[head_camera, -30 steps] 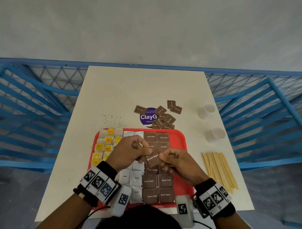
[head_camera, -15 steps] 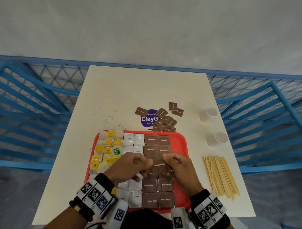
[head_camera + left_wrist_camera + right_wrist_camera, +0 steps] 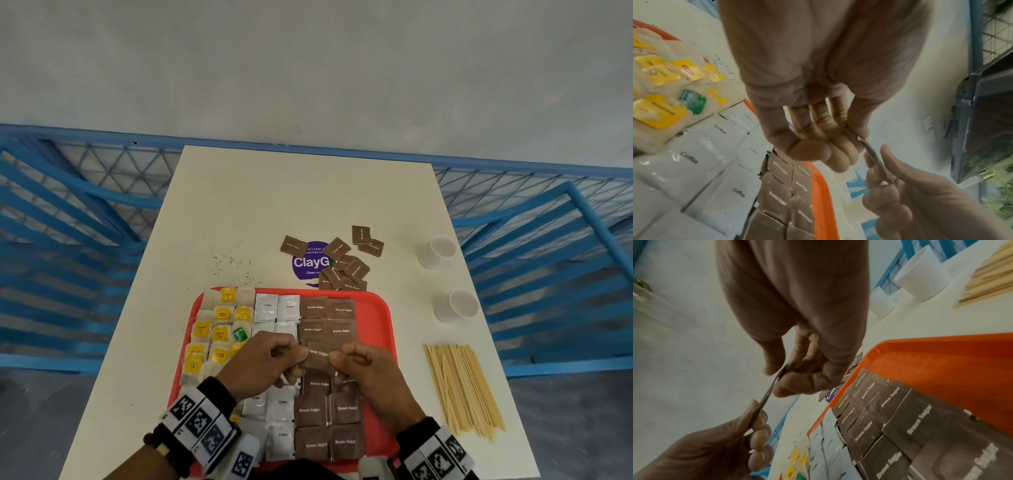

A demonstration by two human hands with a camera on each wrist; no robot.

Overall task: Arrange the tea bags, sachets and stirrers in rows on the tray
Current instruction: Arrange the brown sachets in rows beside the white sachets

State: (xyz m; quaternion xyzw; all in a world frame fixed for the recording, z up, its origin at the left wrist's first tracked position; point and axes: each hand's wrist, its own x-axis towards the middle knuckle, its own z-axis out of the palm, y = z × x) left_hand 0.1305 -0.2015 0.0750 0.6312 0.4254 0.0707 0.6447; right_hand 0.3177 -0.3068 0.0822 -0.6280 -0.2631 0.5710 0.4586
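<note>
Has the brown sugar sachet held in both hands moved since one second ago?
Yes. The held sachet has come down toward the near edge of the tray; the left hand and right hand pinch it level over the brown column.

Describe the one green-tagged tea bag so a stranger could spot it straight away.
Start at the red tray near the table's front edge, and go to its left side, where the tea bags lie in rows. The green-tagged tea bag sits at that block's right edge, beside the white coffee sachets; every other tag there is yellow.
</note>
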